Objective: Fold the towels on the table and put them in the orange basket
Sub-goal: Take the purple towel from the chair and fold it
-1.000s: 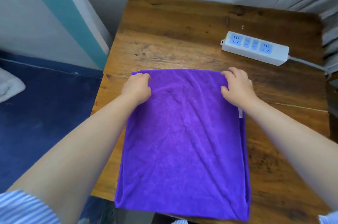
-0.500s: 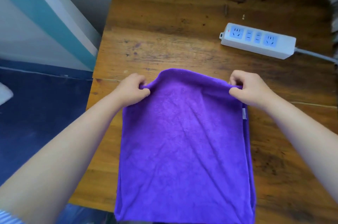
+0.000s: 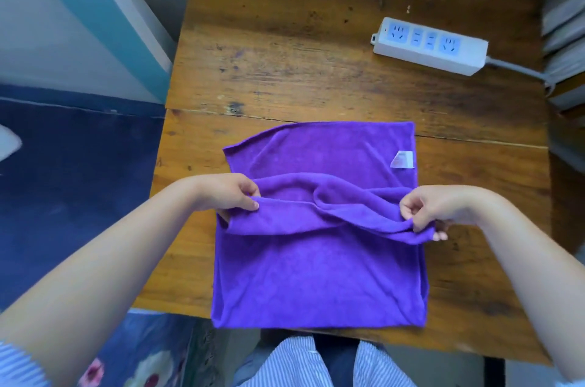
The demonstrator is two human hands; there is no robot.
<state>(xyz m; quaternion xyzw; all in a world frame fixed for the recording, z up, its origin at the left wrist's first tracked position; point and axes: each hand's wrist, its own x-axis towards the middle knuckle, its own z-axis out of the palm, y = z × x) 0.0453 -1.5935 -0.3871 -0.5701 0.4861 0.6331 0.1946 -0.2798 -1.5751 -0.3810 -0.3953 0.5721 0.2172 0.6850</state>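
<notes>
A purple towel (image 3: 316,276) lies on the wooden table (image 3: 316,54), its near edge at the table's front. My left hand (image 3: 226,195) pinches the towel's left corner and my right hand (image 3: 433,208) pinches the right corner. Between them the far edge hangs as a rolled fold, pulled back over the towel's middle. Beyond the fold the lower layer lies flat, with a white label (image 3: 402,159) near its right edge. No orange basket is in view.
A white power strip (image 3: 430,45) with a grey cable sits at the table's far right. A wall with a teal stripe stands to the left, above blue floor. Curtains hang at the right edge.
Both hands gripped the towel's far corners, lifted them and drew the edge toward me, halfway over the towel. The label on the lower layer is now uncovered.
</notes>
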